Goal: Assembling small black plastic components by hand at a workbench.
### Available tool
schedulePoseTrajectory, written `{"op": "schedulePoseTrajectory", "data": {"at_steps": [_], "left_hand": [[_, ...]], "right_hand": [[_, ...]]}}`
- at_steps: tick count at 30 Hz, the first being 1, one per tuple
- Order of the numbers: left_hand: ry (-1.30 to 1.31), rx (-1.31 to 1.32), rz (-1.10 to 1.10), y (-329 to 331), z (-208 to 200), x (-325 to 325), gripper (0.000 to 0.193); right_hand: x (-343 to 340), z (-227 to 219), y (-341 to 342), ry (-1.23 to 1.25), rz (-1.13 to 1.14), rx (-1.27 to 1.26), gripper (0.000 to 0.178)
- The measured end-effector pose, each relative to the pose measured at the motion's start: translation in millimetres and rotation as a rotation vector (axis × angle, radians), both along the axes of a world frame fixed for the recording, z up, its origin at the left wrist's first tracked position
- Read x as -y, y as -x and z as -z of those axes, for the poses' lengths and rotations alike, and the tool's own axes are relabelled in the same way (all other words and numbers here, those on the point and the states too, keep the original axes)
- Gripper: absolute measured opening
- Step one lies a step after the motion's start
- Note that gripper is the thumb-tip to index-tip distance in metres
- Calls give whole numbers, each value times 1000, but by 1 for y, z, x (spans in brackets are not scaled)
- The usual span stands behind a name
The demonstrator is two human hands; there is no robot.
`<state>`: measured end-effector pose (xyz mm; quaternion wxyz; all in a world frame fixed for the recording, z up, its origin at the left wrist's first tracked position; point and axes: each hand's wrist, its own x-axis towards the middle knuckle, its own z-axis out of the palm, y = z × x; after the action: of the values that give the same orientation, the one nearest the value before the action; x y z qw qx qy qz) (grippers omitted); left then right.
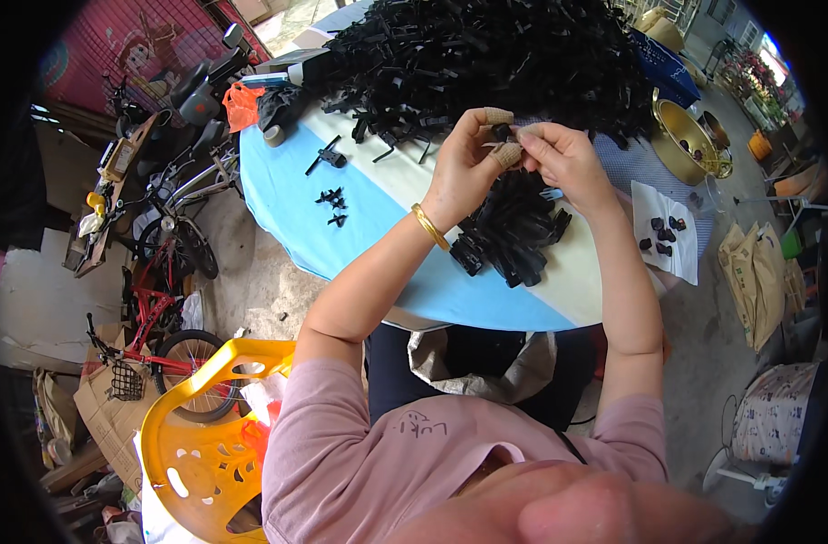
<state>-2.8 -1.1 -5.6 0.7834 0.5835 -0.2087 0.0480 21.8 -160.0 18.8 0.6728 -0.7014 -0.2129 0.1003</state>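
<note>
Both hands meet above the table, in front of the large black heap. My left hand (464,172) wears tan wraps on thumb and forefinger, and a gold bangle circles its wrist. Its fingers pinch a small black plastic part (502,132). Close against it, my right hand (563,161) is closed in a pinch; what lies between its fingertips is hidden. Below the hands a smaller pile of black plastic strips (513,236) lies on the table. Left of them are a single black plastic piece (330,159) and several tiny black bits (332,198).
A big heap of black plastic strips (495,63) covers the table's far side. At right, white paper (654,195) holds several black pieces, near a gold basin (677,145) and blue crate (663,68). An orange bag (242,107) sits far left. A yellow chair (192,453) stands beside me.
</note>
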Motion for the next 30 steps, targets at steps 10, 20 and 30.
{"op": "schedulePoseTrajectory", "data": {"at_steps": [10,20,30], "left_hand": [[-150,242,-196,-1,8,-3,24],[-549,145,22,-2,-15,-21,33],[-1063,264,-533,-56,16,-34,24]], "right_hand": [[-9,1,9,4,18,-7,16],[20,-3,-15,107,214,429,17],[28,31,-52,316,563,903,13]]}}
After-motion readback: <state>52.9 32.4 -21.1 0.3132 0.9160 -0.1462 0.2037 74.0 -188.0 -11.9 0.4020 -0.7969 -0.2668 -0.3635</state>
